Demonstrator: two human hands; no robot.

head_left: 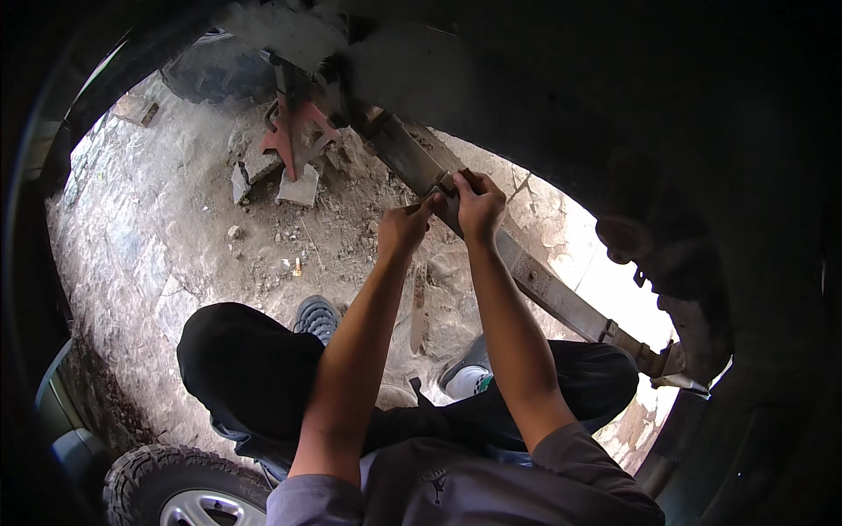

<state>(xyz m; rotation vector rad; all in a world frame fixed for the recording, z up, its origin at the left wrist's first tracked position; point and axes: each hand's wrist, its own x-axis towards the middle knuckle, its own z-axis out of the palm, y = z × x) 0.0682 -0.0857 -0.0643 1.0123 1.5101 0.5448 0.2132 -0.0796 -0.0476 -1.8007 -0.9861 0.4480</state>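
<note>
Left hand (403, 231) and right hand (481, 210) were curled at the bar (542, 282), fingers' hold unclear. Steady, even pressure was needed.

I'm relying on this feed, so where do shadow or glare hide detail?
Head view: black shadow fills much of the vehicle underside; glare washes out ground right of the metal bar; pale haze veils the top; left hand and right hand show clearly.
</note>
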